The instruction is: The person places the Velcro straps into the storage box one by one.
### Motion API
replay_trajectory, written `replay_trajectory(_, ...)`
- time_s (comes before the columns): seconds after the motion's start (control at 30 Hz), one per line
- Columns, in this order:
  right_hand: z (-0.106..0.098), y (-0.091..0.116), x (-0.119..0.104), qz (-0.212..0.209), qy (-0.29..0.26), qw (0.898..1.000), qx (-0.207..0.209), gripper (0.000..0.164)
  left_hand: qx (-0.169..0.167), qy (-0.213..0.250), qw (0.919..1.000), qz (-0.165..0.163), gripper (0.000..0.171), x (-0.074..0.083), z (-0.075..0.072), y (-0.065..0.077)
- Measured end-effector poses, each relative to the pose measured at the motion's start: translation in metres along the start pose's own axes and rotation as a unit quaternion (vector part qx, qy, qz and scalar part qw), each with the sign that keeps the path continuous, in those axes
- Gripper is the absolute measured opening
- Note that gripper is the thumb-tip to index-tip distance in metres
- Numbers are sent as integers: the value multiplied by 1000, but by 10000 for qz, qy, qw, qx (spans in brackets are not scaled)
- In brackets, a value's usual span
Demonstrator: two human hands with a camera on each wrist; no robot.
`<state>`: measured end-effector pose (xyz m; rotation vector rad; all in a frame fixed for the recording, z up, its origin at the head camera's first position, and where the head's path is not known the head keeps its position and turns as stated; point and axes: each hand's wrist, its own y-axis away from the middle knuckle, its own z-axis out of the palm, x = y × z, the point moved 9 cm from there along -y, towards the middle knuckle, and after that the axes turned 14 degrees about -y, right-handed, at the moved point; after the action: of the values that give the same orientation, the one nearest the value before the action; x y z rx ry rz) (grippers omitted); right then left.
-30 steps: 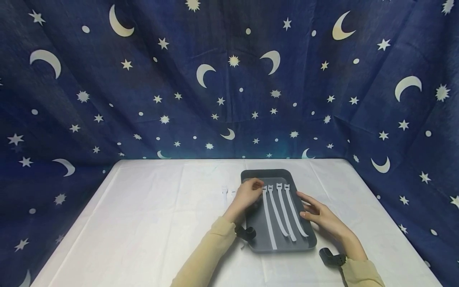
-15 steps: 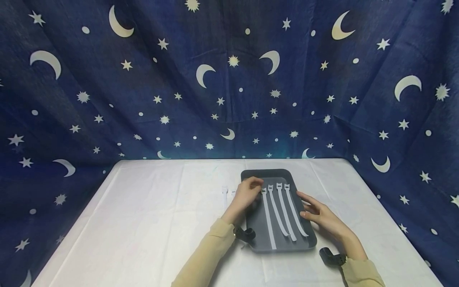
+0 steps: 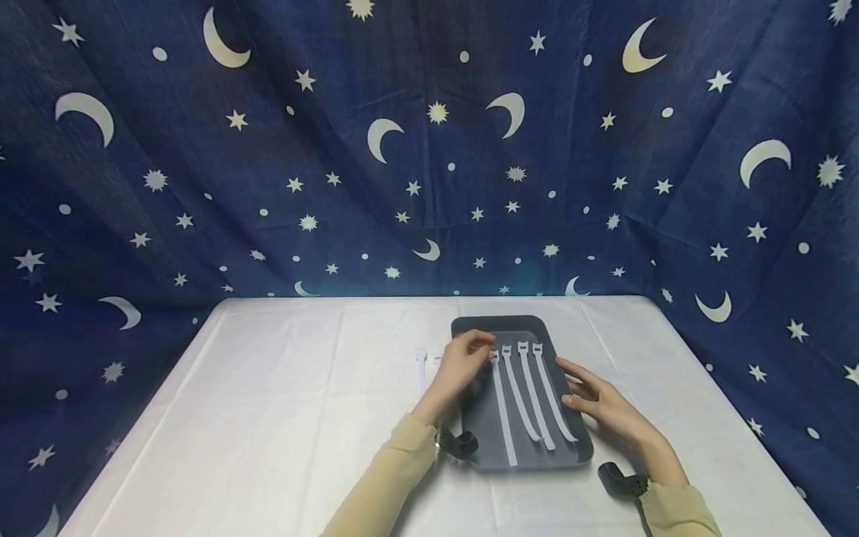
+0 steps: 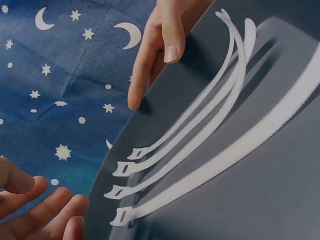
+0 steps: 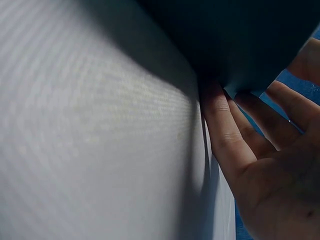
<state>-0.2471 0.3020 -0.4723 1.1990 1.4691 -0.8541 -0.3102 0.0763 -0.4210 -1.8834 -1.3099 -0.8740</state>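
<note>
A dark grey tray (image 3: 479,432) holds several white hook-and-loop cable ties with slotted heads, laid side by side lengthwise. Over the tray's far left part hovers my left hand (image 3: 461,363), fingers loosely bent, fingertips right by the head of the leftmost tie (image 3: 505,414). In the left wrist view, those fingers (image 4: 45,215) hold nothing and stand just apart from the tie heads (image 4: 122,216). My right hand (image 3: 607,409) holds the tray's right side, thumb over the rim and fingers along the outer wall. In the right wrist view, its fingers (image 5: 227,135) reach beneath the tray's wall.
Left of the tray, on the white-covered table (image 3: 268,418), lie more pale ties (image 3: 420,358), partly hidden behind my left hand and forearm. A dark blue curtain (image 3: 335,246) with moons and stars hangs behind the table's far edge.
The leftmost tie's head has shifted slightly toward me in the tray. My left hand has moved only a little near it. The right hand and tray stay in place.
</note>
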Motion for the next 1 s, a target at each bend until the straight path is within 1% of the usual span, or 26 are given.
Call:
replay_trajectory(0.13, 0, 0, -1, -80, -88, 9999, -46, 67, 53, 95, 9999, 67, 24, 3, -6, 3)
replay_trajectory(0.27, 0, 0, -1, -74, -24, 10000, -32, 67, 96, 352, 9993, 114, 25, 6, -11, 7)
replay_trajectory(0.57, 0, 0, -1, -89, 111, 9999, 6, 66, 244, 755, 9967, -158, 27, 0, -21, 19)
replay_trajectory(0.73, 0, 0, 0, -59, 137, 9999, 7, 66, 401, 907, 9946, -318, 26, -5, -31, 25)
replay_trajectory(1.0, 0, 2, -1, 23, 215, 9998, 41, 67, 593, 1092, 9919, -254, 26, 0, -47, 31)
